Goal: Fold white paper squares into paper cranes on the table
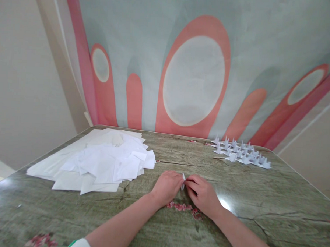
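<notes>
Head view: I note left hand (167,187) and right hand (202,195) both pinching a small folded white paper (183,181) between them over the wood-grain table (159,233), loose sheets (102,162) heaped left, folded paper figures (241,154) in rows far right.

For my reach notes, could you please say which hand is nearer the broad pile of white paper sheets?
Left: the left hand is to the right of the pile; the right hand is farther right.
</notes>
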`<act>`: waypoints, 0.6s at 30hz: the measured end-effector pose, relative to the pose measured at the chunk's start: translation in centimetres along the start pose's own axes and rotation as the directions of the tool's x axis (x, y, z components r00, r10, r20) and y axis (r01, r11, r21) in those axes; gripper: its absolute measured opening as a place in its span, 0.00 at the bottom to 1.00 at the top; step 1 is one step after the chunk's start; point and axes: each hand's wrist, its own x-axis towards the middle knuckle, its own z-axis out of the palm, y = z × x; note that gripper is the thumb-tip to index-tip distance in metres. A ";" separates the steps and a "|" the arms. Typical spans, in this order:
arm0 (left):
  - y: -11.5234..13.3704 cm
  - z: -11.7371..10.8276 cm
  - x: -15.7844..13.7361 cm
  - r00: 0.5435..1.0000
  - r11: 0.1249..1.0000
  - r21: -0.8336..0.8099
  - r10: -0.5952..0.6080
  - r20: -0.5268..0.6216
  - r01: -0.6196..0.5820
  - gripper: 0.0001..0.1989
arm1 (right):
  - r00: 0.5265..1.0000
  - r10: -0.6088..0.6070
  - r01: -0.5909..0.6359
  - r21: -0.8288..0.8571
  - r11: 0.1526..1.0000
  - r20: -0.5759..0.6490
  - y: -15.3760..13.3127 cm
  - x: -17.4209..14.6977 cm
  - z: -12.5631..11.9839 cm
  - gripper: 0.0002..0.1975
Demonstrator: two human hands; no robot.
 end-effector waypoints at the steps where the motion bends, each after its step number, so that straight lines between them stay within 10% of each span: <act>1: -0.1 0.0 0.1 1.000 1.000 -0.013 -0.010 -0.003 0.010 0.13 | 1.000 0.003 -0.003 -0.002 1.000 0.004 -0.1 0.0 0.0 0.12; 18: -1.0 0.8 0.2 0.993 0.980 -0.164 -0.115 -0.030 0.109 0.06 | 0.987 0.156 -0.149 0.145 0.978 -0.039 -0.1 0.2 0.3 0.03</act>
